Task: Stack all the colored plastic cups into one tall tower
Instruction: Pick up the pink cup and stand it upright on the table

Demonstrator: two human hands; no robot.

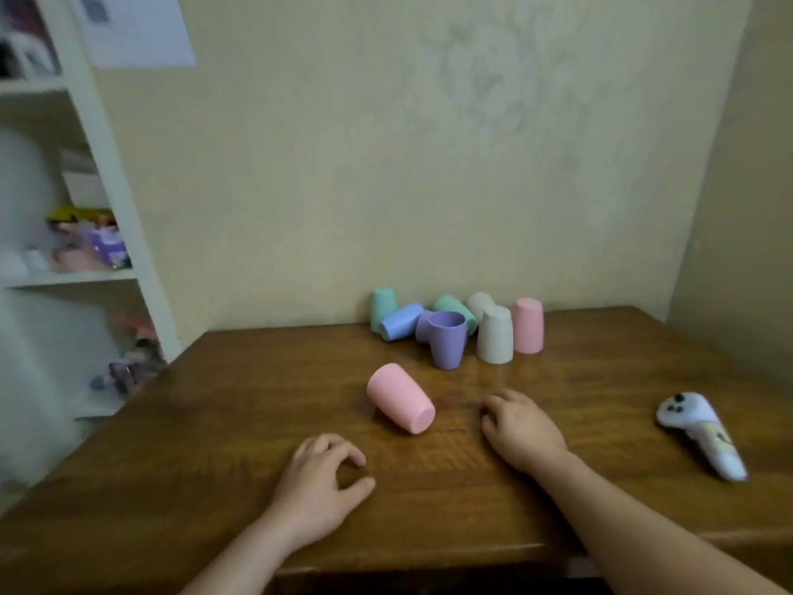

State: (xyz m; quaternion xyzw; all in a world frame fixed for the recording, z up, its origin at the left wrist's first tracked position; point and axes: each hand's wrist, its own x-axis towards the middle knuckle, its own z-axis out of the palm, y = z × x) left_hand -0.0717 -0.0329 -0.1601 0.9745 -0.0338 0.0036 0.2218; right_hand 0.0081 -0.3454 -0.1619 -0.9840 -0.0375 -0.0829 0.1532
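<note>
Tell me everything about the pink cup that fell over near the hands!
The pink cup is plain, smooth and looks like matte plastic. It lies on its side on the wooden table, flat bottom pointing toward the camera, opening facing away. It sits apart from the other cups by the wall. Neither hand touches it: it lies just beyond them, between the two.

The light was soft, warm and dim, with no hard shadows. A faint sheen lay on the wooden table at centre frame. The whole picture was slightly soft. The shelf unit at the left edge was smeared and stretched by blur and wide-angle distortion; the wall bowed toward the corners.
</note>
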